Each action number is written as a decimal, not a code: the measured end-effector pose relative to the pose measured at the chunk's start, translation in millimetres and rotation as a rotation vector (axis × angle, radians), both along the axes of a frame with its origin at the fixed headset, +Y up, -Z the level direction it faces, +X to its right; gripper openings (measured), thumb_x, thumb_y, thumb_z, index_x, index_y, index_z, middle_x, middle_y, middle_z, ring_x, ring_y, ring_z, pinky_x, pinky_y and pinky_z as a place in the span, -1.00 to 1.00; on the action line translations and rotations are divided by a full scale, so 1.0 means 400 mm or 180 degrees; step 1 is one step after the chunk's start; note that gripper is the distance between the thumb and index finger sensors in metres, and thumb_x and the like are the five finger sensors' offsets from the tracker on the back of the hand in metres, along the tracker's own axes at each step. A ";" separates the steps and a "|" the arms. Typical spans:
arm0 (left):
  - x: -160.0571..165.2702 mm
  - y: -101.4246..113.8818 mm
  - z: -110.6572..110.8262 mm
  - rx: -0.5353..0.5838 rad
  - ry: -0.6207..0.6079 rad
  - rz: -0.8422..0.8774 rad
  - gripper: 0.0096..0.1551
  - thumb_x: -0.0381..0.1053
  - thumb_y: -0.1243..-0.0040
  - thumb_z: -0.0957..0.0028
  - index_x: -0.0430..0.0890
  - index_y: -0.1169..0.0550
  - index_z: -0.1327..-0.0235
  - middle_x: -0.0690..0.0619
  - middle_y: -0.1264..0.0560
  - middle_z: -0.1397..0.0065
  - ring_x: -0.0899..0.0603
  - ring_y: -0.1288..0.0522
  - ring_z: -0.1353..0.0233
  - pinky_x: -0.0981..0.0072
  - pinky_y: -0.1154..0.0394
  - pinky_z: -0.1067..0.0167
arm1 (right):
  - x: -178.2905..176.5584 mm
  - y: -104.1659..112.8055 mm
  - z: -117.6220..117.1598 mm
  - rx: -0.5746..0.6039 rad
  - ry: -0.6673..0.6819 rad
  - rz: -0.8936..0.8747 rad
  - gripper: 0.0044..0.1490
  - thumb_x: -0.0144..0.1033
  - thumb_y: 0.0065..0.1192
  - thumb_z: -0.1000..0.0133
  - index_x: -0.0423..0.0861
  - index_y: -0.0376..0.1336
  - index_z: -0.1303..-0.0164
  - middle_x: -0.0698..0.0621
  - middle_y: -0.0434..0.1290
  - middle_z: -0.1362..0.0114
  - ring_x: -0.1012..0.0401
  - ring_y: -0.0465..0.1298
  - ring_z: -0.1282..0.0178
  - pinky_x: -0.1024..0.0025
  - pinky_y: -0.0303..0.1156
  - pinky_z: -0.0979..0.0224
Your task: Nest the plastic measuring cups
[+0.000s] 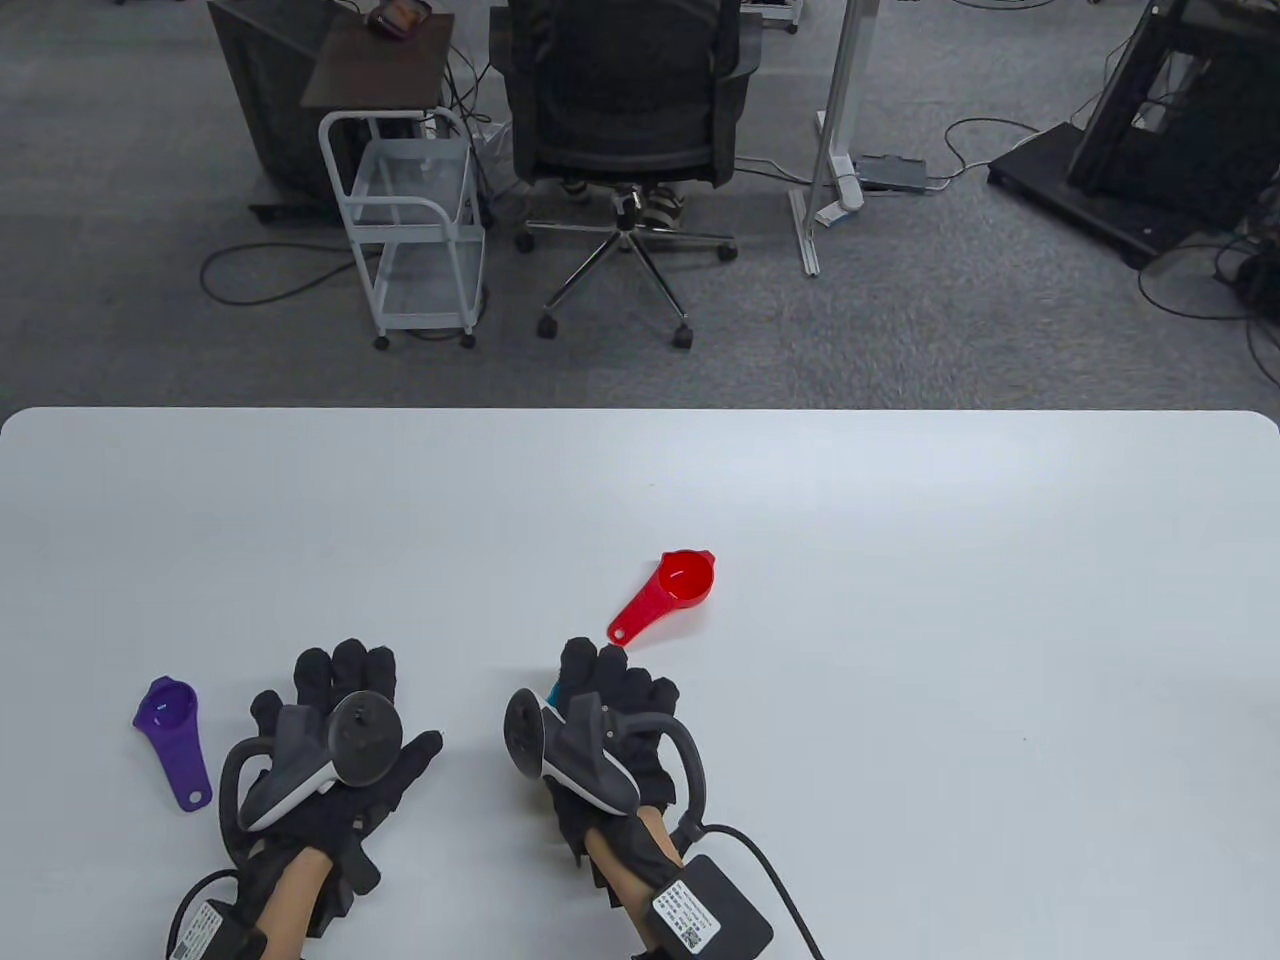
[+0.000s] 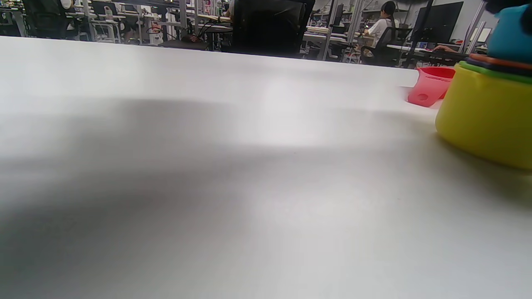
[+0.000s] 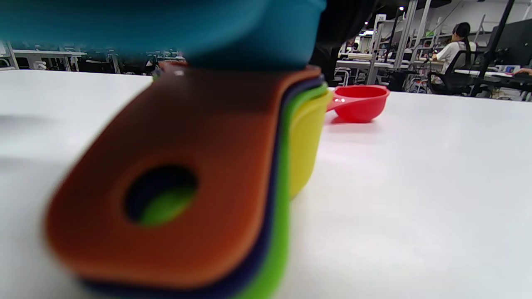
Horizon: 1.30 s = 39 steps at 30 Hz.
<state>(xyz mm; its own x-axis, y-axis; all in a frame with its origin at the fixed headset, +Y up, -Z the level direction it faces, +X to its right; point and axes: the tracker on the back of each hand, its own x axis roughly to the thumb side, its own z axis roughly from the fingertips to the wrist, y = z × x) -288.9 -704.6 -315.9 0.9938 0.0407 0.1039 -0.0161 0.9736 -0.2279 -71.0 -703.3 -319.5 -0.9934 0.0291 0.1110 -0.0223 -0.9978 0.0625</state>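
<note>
A stack of nested cups stands under my right hand [image 1: 603, 683]; the right wrist view shows its yellow cup [image 3: 305, 137] at the bottom with green, purple and orange handles [image 3: 166, 187] lying together. My right hand holds a blue cup [image 3: 174, 25] on top of that stack; only a sliver of blue [image 1: 551, 692] shows in the table view. A red cup [image 1: 685, 578] lies upright just beyond the right hand, handle toward me. A small purple cup [image 1: 166, 708] lies left of my left hand [image 1: 345, 685], which rests flat and empty on the table.
The white table [image 1: 900, 560] stretches wide to the right and far side. The left wrist view shows the stack [image 2: 486, 112] and the red cup [image 2: 432, 85] at its right edge. An office chair [image 1: 625, 110] and a wire cart [image 1: 415, 220] stand beyond the table.
</note>
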 end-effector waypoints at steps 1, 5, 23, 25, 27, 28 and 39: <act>0.000 0.000 0.000 -0.0010 0.0003 -0.0004 0.14 0.49 0.23 -0.13 -0.14 0.22 -0.70 -0.30 0.26 -0.77 -0.55 0.34 -0.62 -0.65 0.33 -0.26 | -0.001 -0.002 0.000 -0.0002 -0.0004 -0.0006 0.02 0.09 -0.11 -0.31 -0.32 -0.20 -0.76 -0.51 -0.03 -0.67 -0.33 0.17 -0.44 -0.51 -0.01 -0.43; 0.001 -0.001 -0.001 -0.0049 0.0024 -0.0014 0.14 0.48 0.22 -0.13 -0.15 0.22 -0.70 -0.31 0.26 -0.77 -0.55 0.35 -0.62 -0.65 0.34 -0.26 | -0.010 -0.012 -0.002 -0.0005 -0.0040 0.0067 0.02 0.10 -0.11 -0.31 -0.32 -0.19 -0.76 -0.51 -0.04 -0.67 -0.33 0.18 -0.45 -0.51 -0.01 -0.44; 0.003 -0.006 0.000 -0.0276 0.0102 -0.0006 0.14 0.48 0.22 -0.13 -0.15 0.22 -0.69 -0.32 0.28 -0.76 -0.55 0.37 -0.60 -0.64 0.35 -0.25 | -0.009 -0.023 0.001 -0.0029 -0.0109 0.0236 0.06 0.15 -0.14 -0.29 -0.33 -0.20 -0.76 -0.50 -0.02 -0.67 -0.32 0.18 -0.45 -0.49 0.01 -0.44; 0.002 -0.006 0.000 -0.0286 0.0114 0.0002 0.14 0.48 0.22 -0.13 -0.16 0.23 -0.69 -0.33 0.28 -0.75 -0.55 0.37 -0.60 -0.64 0.35 -0.25 | -0.008 -0.017 0.004 -0.0035 -0.0109 0.0243 0.07 0.16 -0.15 -0.29 -0.33 -0.20 -0.76 -0.50 -0.02 -0.67 -0.32 0.17 -0.45 -0.49 0.01 -0.44; 0.001 -0.007 0.001 -0.0312 0.0125 0.0019 0.15 0.48 0.22 -0.13 -0.16 0.24 -0.69 -0.33 0.29 -0.75 -0.55 0.38 -0.60 -0.64 0.35 -0.25 | -0.002 -0.007 0.005 -0.0063 -0.0106 0.0207 0.10 0.19 -0.17 -0.27 -0.35 -0.23 -0.76 -0.52 -0.04 -0.67 -0.32 0.17 -0.45 -0.50 0.00 -0.44; 0.000 -0.006 0.001 -0.0312 0.0126 0.0024 0.15 0.48 0.22 -0.13 -0.16 0.24 -0.69 -0.33 0.29 -0.75 -0.55 0.38 -0.60 -0.64 0.35 -0.25 | 0.002 -0.002 0.003 -0.0085 -0.0103 0.0141 0.14 0.23 -0.20 -0.26 -0.36 -0.25 -0.76 -0.53 -0.08 -0.68 -0.34 0.14 -0.46 -0.51 -0.01 -0.44; -0.016 0.008 0.016 -0.0234 0.0162 0.0200 0.14 0.48 0.22 -0.13 -0.16 0.25 -0.68 -0.33 0.31 -0.74 -0.55 0.40 -0.59 -0.64 0.35 -0.25 | 0.199 0.080 -0.141 -0.0128 -0.0333 -0.0090 0.05 0.18 -0.16 -0.28 -0.11 -0.34 -0.80 -0.41 -0.37 -0.79 -0.39 -0.24 -0.69 -0.58 -0.26 -0.53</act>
<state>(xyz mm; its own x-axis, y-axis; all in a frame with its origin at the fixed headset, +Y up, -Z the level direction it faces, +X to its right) -295.3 -701.5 -309.3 0.9929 0.1088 0.0478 -0.0900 0.9509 -0.2960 8.6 -671.2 -375.7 -0.9982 0.0596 0.0051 -0.0588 -0.9934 0.0983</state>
